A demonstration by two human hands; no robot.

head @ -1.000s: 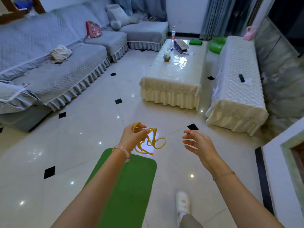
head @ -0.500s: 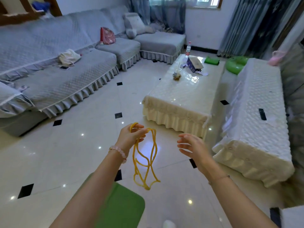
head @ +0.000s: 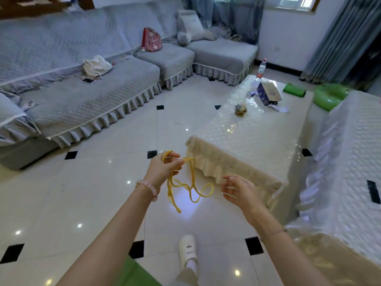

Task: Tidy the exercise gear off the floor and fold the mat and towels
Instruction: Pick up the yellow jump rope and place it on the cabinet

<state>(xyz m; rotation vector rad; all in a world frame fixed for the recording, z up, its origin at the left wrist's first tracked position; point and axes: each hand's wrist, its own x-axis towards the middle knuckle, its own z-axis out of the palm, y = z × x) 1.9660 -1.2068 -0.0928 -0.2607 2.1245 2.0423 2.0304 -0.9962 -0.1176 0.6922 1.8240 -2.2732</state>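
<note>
— The fingers [head: 174, 162] of the left hand [head: 162, 169] are curled round the top of that yellow elastic cord [head: 192, 182], pinching its loops. The rest dangles in the air just in front of the coffee table [head: 257, 141]. The right hand [head: 240, 191] is beside it, fingers spread and loose, touching nothing that I can see.

— How far along, would you say?

— Early, I'd judge. The cord is off the floor but not put anywhere. The green mat [head: 136, 273] lies flat on the tiles near the white shoe [head: 187, 250], and what shows of it is not folded.

— And the towels?

— I can't pick any out for sure. There's a green folded thing [head: 293, 90] at the table's far end and a pale bundle [head: 95, 66] on the sofa [head: 82, 104]. Either could be cloth, but they're too small to tell.

— Anything hidden?

— Most of the mat, out of sight at the bottom and partly behind the left forearm. I can't tell whether the cord is one loop or several strands, because the hand covers where they meet.
</note>
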